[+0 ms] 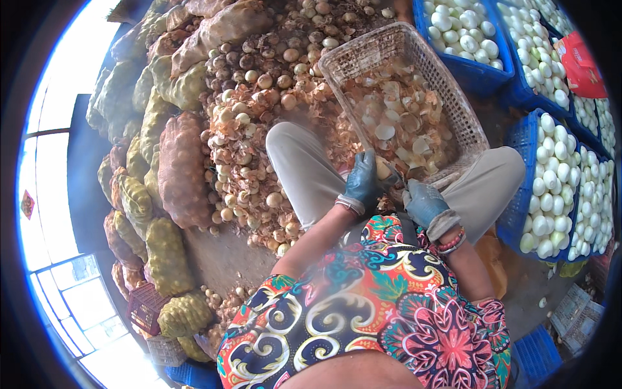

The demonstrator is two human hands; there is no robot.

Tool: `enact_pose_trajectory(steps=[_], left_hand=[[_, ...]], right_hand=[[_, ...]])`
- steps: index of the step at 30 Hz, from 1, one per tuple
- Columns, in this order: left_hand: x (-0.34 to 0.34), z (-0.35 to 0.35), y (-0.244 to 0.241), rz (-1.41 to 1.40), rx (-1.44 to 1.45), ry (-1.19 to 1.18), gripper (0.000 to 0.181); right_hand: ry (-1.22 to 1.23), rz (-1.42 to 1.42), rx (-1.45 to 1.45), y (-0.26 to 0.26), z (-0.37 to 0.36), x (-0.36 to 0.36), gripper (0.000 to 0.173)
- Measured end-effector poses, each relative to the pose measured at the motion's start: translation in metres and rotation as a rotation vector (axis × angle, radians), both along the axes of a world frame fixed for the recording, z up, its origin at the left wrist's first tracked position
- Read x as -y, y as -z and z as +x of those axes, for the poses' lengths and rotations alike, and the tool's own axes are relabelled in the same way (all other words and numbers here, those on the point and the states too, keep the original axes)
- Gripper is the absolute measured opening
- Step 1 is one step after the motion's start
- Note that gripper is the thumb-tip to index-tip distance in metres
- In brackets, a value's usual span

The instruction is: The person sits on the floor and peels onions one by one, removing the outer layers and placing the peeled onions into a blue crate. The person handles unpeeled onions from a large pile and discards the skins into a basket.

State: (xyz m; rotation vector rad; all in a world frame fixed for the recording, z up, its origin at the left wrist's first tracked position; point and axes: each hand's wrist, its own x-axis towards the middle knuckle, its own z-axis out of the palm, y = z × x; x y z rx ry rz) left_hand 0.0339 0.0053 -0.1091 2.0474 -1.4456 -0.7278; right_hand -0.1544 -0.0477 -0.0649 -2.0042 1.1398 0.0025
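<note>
My left hand (363,178), in a blue-grey coated glove, grips an onion (382,170) between my knees. Close on its right is my right hand (423,200), gloved alike, with its fingers curled round something dark and small that I cannot make out clearly. Both hands are at the near edge of a dirty plastic crate (459,92), tilted between my legs and partly filled with loose onion skins (406,116). Unpeeled onions (243,160) mixed with dry skins lie heaped to the left of my knee.
Full mesh sacks (183,167) are stacked along the left. Blue crates (520,131) of peeled white onions (549,185) stand at the right, with a red bag (580,65) on some of them. Several crates, including a blue one (537,352), lie at the lower right.
</note>
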Motion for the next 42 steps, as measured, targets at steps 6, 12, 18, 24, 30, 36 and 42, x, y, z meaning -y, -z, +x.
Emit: enact_pose_trajectory(steps=[6,12,18,24,30,36,42], left_hand=[[0.004,0.002,0.011,0.11,-0.021,0.009,0.078],[0.004,0.015,0.032,0.09,-0.008,0.024,0.077],[0.005,0.028,0.029,0.05,-0.009,0.05,0.084],[0.026,0.009,0.004,0.061,0.124,-0.006,0.083],[0.041,0.021,0.002,0.072,0.008,0.047,0.072],[0.044,0.042,0.002,0.116,-0.054,0.098,0.066],[0.049,0.056,0.013,0.195,-0.273,0.051,0.069]], right_hand=[[-0.014,-0.069,-0.055,0.021,0.001,-0.004,0.023],[-0.039,-0.263,-0.125,0.056,0.009,-0.004,0.022],[-0.16,-0.221,-0.066,0.073,0.011,0.017,0.025],[-0.066,-0.231,-0.095,0.07,0.019,-0.001,0.028],[-0.006,-0.26,0.04,0.076,0.018,0.014,0.016],[-0.075,-0.124,-0.084,0.067,0.029,0.02,0.028],[-0.118,-0.27,0.072,0.102,0.024,0.031,0.021]])
